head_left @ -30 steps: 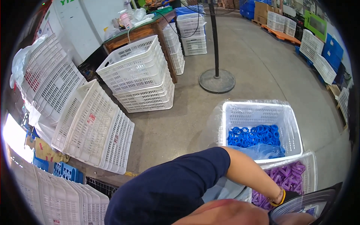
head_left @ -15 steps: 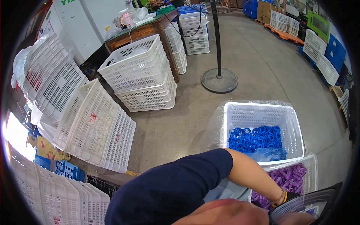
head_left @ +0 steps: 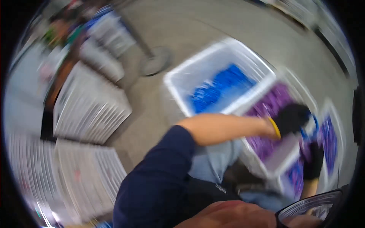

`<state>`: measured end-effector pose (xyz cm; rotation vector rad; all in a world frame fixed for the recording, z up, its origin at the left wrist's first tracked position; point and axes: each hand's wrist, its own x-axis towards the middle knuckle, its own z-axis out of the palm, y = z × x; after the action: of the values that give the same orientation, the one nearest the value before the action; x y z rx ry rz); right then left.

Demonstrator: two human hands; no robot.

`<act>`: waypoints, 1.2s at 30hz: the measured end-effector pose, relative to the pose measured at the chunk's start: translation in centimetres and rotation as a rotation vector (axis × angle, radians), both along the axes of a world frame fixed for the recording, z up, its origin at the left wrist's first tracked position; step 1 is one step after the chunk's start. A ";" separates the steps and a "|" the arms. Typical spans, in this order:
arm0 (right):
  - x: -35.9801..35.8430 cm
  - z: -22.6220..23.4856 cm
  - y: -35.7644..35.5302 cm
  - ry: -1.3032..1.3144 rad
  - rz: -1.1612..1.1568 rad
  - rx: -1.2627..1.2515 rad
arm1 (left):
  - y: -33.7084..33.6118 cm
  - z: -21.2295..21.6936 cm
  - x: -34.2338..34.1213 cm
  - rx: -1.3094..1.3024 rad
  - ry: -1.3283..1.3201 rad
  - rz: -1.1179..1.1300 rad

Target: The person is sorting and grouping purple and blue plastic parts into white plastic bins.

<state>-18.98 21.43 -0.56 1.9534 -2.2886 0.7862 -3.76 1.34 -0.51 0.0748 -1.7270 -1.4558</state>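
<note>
Grey floor runs beside stacked white crates. On my remote feed, the left hand has its grip narrowed on a blue ring beside purple pieces; with the blur, I cannot tell what the right hand's grip holds.

Left hand, black-gloved, smeared by motion; its fingertips lost to me beside a blurred blue curved piece, so grip or mere touch cannot be told; right hand, also gloved, fingers indistinct against a purplish smudge; its forearm mostly hidden behind spectacles; purple pieces partly covered by the left forearm, shapes run together; blue pieces in the white crate too smeared to count; round-based stand streaked, its top lost above; stacked crates blurred, markings unreadable.
</note>
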 end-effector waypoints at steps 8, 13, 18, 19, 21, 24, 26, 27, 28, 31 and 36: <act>4.5 3.7 0.1 -1.081 -0.219 -0.164 | 0.7 5.0 2.0 0.226 -0.404 -0.248; 6.1 4.1 0.5 -1.545 -0.259 -0.252 | 2.7 4.5 1.7 0.143 -0.431 -0.259; 7.6 4.4 -0.4 -1.418 -0.250 -0.237 | 3.4 3.2 1.8 -0.043 -0.476 -0.132; 7.5 4.4 -0.6 -1.327 -0.284 -0.195 | 3.6 3.0 1.7 -0.108 -0.474 -0.097; 7.1 4.2 -0.5 -1.340 -0.294 -0.246 | 3.6 2.0 1.4 -0.310 -0.471 -0.062; 6.0 4.1 -0.2 -1.344 -0.297 -0.186 | 4.4 3.5 1.6 -0.497 -0.541 -0.013; 6.1 4.6 -0.1 -1.326 -0.300 -0.181 | 4.1 4.0 1.6 -0.487 -0.622 0.001; 6.1 4.7 0.0 -1.305 -0.302 -0.175 | 3.2 3.8 1.3 -0.674 -0.349 -0.023; 6.1 4.6 0.3 -1.303 -0.304 -0.178 | 2.5 3.9 1.0 -0.848 -0.063 -0.049; 6.1 4.4 1.0 -1.481 -0.241 -0.278 | 1.1 4.9 1.3 -1.149 0.049 -0.184; 6.1 4.5 1.4 -1.616 -0.257 -0.144 | 1.8 3.6 1.4 -1.214 0.077 -0.143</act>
<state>-12.86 22.88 3.95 0.7320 -2.5941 3.0560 -2.40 3.15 3.10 -0.7401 -2.2875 -0.2919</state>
